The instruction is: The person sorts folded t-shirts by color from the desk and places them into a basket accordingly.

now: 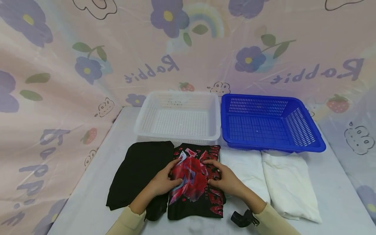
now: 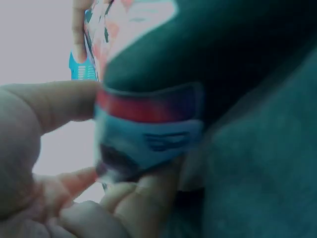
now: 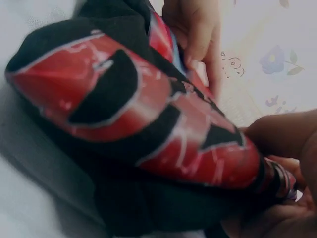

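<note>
- A folded black garment with a red print (image 1: 195,182) lies flat on the white table (image 1: 337,202), its long axis running from the person toward the baskets, near end at the table's front edge.
- The left hand (image 1: 164,181) comes in from the lower left and grips the garment's left edge; the left wrist view shows its fingers (image 2: 64,104) curled round the printed cloth.
- The right hand (image 1: 227,179) comes in from the lower right and lies over the garment's right edge, fingers pointing inward across the print. In the right wrist view its fingers (image 3: 282,139) pinch the bunched cloth.
- The garment sits between the two hands, which hold it at opposite sides near its middle.
- A plain black folded garment (image 1: 138,173) lies touching it on the left.
- Two folded white garments (image 1: 286,186) lie on the right.
- A white basket (image 1: 179,117) and a blue basket (image 1: 270,122) stand side by side behind the clothes.
</note>
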